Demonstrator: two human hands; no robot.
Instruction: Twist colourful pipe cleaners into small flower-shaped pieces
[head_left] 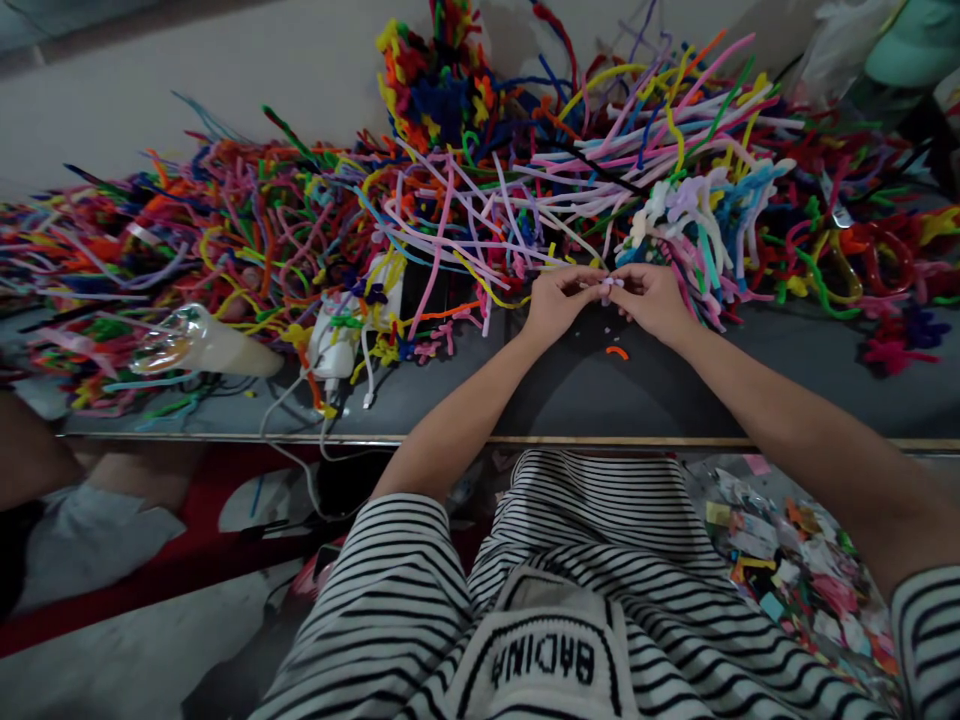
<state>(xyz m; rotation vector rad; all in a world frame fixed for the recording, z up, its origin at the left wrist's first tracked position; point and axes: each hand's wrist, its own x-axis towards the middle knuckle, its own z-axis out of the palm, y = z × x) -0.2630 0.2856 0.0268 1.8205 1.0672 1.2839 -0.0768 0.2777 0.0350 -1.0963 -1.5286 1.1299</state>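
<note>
Over the dark table, my left hand (564, 300) and my right hand (651, 298) meet with fingertips nearly touching. Between them is a small pale lilac fuzzy piece (612, 284), pinched by the fingers of both hands. Its exact shape is too small to tell. Below the hands a short orange piece (617, 353) lies on the table, with tiny pale bits near it. Long pink and lilac pipe cleaners (480, 245) lie just beyond my left hand. A bunch of white, lilac and blue fuzzy pieces (697, 215) stands behind my right hand.
Heaped colourful pipe cleaners (255, 215) cover the table's back. At left are a plastic cup (240, 350), a white charger (334, 345) and its cable. A person's bare leg (142, 470) shows at far left. Scraps (795, 560) fill a container below the table edge (637, 441).
</note>
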